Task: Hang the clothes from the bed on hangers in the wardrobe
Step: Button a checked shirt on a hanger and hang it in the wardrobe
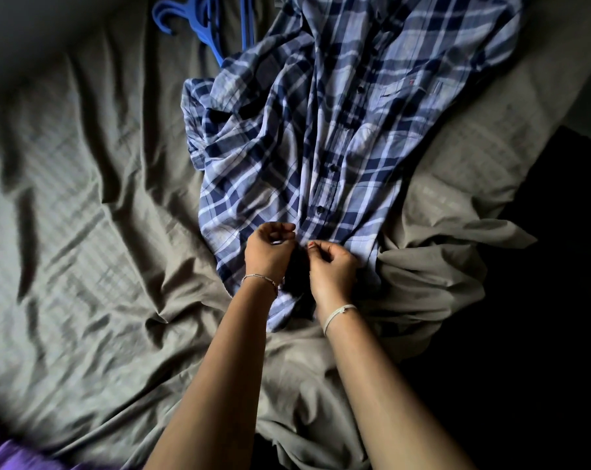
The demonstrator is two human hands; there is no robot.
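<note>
A blue and white plaid shirt (324, 130) lies spread on the bed, its button placket running down the middle with several dark buttons fastened. My left hand (268, 252) and my right hand (333, 264) sit side by side at the shirt's lower hem, fingers curled, each pinching the fabric at the placket near the bottom. The spot between the hands is in shadow, so the button there is hidden. Blue plastic hangers (202, 22) lie at the top of the bed, partly under the shirt's shoulder.
The bed is covered by a wrinkled grey sheet (83, 198), bunched up at the right of my hands. A dark floor area (551, 300) lies off the bed's right edge. A purple cloth (9, 452) shows at the bottom left corner.
</note>
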